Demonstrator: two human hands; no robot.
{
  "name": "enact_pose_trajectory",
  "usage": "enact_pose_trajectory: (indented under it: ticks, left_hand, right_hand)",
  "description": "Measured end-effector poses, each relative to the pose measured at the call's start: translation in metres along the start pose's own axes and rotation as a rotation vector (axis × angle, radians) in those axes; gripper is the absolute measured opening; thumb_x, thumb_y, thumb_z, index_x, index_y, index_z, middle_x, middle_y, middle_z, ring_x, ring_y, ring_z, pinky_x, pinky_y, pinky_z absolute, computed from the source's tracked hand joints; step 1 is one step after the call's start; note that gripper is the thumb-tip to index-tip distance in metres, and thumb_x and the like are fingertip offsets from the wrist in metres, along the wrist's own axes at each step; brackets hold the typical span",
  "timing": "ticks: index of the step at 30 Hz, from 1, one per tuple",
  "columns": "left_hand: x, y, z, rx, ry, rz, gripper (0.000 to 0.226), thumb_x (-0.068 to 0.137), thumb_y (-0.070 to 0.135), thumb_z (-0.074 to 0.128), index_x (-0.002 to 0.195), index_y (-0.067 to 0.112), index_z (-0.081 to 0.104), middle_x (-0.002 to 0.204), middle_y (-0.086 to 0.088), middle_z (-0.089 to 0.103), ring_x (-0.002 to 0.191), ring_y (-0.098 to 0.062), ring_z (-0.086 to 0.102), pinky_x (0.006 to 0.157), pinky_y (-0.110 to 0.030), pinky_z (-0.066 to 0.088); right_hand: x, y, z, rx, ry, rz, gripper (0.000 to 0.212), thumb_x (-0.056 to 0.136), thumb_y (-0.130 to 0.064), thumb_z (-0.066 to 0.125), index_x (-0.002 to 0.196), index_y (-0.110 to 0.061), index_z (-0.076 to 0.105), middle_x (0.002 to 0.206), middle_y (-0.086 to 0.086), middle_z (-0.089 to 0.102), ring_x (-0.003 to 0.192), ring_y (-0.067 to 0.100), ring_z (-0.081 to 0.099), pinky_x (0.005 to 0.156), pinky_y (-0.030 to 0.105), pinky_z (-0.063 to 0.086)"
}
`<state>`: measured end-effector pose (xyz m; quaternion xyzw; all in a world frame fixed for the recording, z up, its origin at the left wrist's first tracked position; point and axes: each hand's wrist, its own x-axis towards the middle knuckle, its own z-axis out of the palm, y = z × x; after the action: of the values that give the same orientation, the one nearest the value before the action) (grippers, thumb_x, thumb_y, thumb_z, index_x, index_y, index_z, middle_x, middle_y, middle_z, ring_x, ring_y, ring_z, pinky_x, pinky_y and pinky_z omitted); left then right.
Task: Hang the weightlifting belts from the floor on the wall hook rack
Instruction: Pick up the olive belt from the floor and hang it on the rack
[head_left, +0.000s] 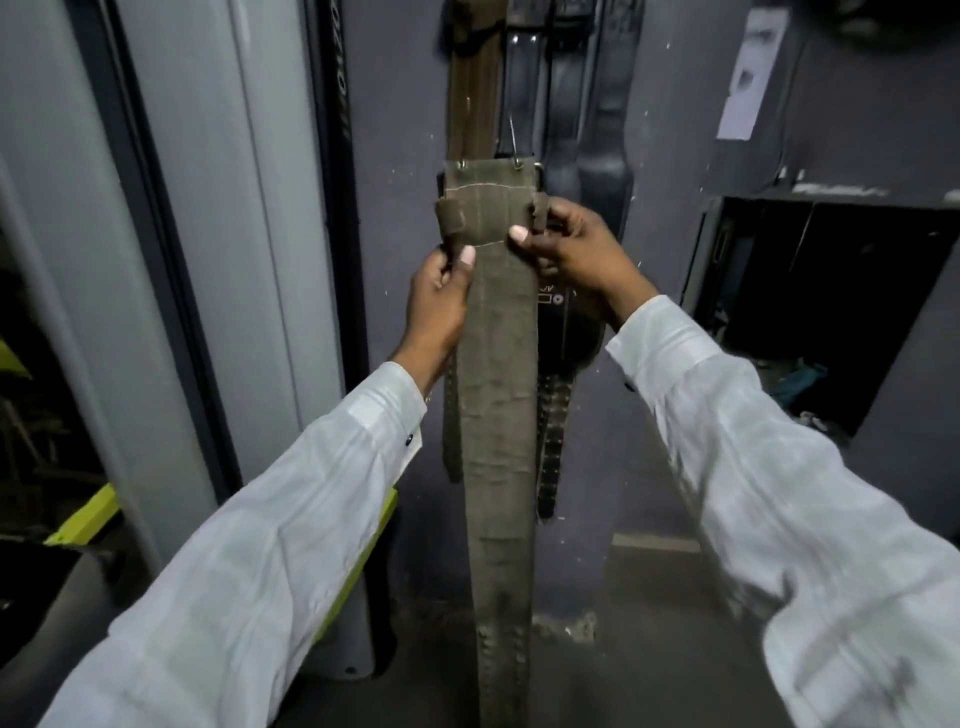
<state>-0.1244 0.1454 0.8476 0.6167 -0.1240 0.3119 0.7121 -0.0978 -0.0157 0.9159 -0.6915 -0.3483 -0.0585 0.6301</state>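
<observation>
An olive-green canvas weightlifting belt (500, 395) hangs straight down in front of me, its lower end trailing out of view. My left hand (439, 296) pinches its left edge near the top, and my right hand (571, 249) pinches the right edge by a small loop. Metal buckle prongs show at the belt's top end (517, 163). Behind it on the wall hang a brown belt (475, 88) and black leather belts (602, 135). The hook rack itself is above the frame.
A grey machine column (208, 234) stands at the left, with yellow-green equipment (88, 514) beside it. A dark open recess (831, 312) is in the wall at the right. A paper notice (748, 78) is stuck on the wall above it.
</observation>
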Motion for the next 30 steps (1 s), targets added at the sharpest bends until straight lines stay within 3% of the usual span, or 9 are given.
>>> enact_pose_trajectory:
  ticks: [2,4,8,11,14,18,20,24,30]
  left_hand:
    - [0.021,0.018,0.012,-0.080,0.058,0.034,0.029,0.099,0.029,0.056,0.113,0.006,0.065,0.110,-0.016,0.073,0.098,-0.025,0.069,0.095,-0.054,0.054]
    - [0.038,0.031,0.019,-0.123,0.071,0.064,0.027,0.093,0.038,0.063,0.101,0.012,0.067,0.099,-0.014,0.071,0.091,-0.025,0.065,0.092,-0.061,0.051]
    - [0.062,0.042,0.024,-0.096,0.126,0.110,0.034,0.081,0.052,0.067,0.085,0.019,0.068,0.092,-0.014,0.071,0.086,-0.024,0.063,0.089,-0.064,0.051]
    - [0.072,0.050,0.032,-0.025,0.187,0.147,0.042,0.079,0.056,0.063,0.083,0.014,0.066,0.085,-0.008,0.072,0.080,-0.020,0.063,0.086,-0.055,0.056]
    - [0.076,0.059,0.037,0.042,0.234,0.191,0.034,0.081,0.052,0.060,0.076,0.019,0.064,0.074,0.002,0.068,0.073,-0.016,0.059,0.079,-0.046,0.057]
    - [0.084,0.066,0.035,0.021,0.243,0.200,0.024,0.090,0.042,0.062,0.071,0.028,0.066,0.072,0.008,0.068,0.072,-0.013,0.060,0.076,-0.039,0.054]
    - [0.090,0.068,0.033,0.012,0.267,0.195,0.027,0.089,0.043,0.062,0.067,0.028,0.064,0.068,0.010,0.063,0.070,-0.014,0.056,0.072,-0.036,0.049]
    - [0.097,0.078,0.039,0.008,0.305,0.196,0.034,0.084,0.051,0.061,0.058,0.030,0.058,0.060,0.011,0.051,0.068,-0.014,0.044,0.066,-0.032,0.040]
    - [0.110,0.092,0.048,-0.176,0.333,0.103,0.027,0.082,0.043,0.065,0.063,0.025,0.066,0.077,0.000,0.067,0.075,-0.018,0.057,0.080,-0.042,0.056]
  right_hand:
    - [0.011,-0.021,-0.002,-0.024,0.098,-0.051,0.021,0.091,-0.009,0.068,0.110,-0.011,0.062,0.083,-0.003,0.064,0.057,-0.001,0.058,0.050,0.017,0.046]
    - [0.018,-0.028,-0.002,-0.072,0.159,-0.112,0.025,0.089,-0.014,0.071,0.112,-0.014,0.062,0.093,-0.003,0.069,0.071,0.000,0.066,0.060,0.020,0.052]
    - [0.020,-0.018,0.000,-0.253,0.150,-0.058,0.020,0.093,-0.023,0.067,0.111,-0.015,0.065,0.091,-0.009,0.070,0.074,-0.005,0.065,0.070,0.019,0.050]
    - [0.024,-0.012,0.004,-0.526,0.236,-0.070,0.026,0.095,-0.035,0.059,0.101,-0.013,0.072,0.097,0.005,0.076,0.092,0.018,0.070,0.082,0.032,0.051]
    - [0.027,-0.017,0.009,-0.604,0.353,-0.098,0.028,0.095,-0.040,0.056,0.086,-0.015,0.064,0.096,0.010,0.074,0.097,0.033,0.066,0.076,0.030,0.044]
    - [0.020,-0.017,0.006,-0.522,0.205,-0.045,0.032,0.097,-0.045,0.053,0.101,-0.016,0.065,0.110,0.006,0.073,0.107,0.025,0.065,0.089,0.033,0.049]
    - [0.015,-0.009,0.006,-0.587,0.153,-0.019,0.034,0.098,-0.045,0.050,0.105,-0.015,0.064,0.113,0.008,0.072,0.108,0.030,0.065,0.091,0.037,0.049]
    - [0.014,-0.006,0.015,-0.722,0.330,-0.071,0.031,0.096,-0.050,0.044,0.088,-0.020,0.050,0.096,0.017,0.070,0.092,0.042,0.063,0.079,0.045,0.053]
    - [0.003,-0.008,-0.002,-0.591,0.212,0.009,0.046,0.092,-0.062,0.042,0.089,-0.018,0.055,0.097,0.002,0.070,0.100,0.031,0.064,0.089,0.044,0.051]
